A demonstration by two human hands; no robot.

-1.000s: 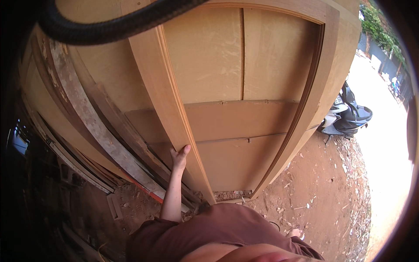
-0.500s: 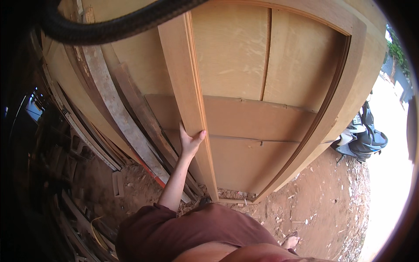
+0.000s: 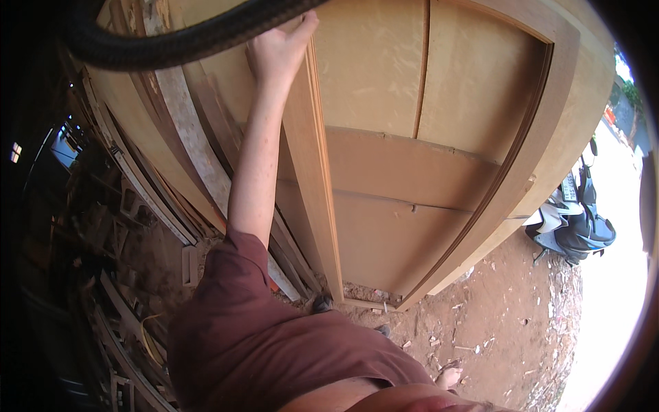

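A tall wooden door frame (image 3: 317,185) with moulded inner edges leans upright before me. My left hand (image 3: 278,55) is closed round its left upright, high up. The thumb lies across the face of the wood; the other fingers are partly hidden behind a black braided cable (image 3: 192,48) that crosses the top of the view. My left arm is stretched up and forward. Through the frame's opening show pale plywood sheets (image 3: 371,82) and a browner board (image 3: 405,165) lower down. My right hand is not in view.
Several long planks (image 3: 180,110) lean to the left of the frame. Dark scrap timber (image 3: 123,329) lies at lower left. Bare earth (image 3: 494,309) with wood chips spreads at right, with my bare foot (image 3: 449,376) on it. A motorbike (image 3: 576,226) stands beyond.
My left hand has moved up the frame's left upright, from about mid-height to near the top of the view. The arm is now stretched farther, and the view has shifted slightly.
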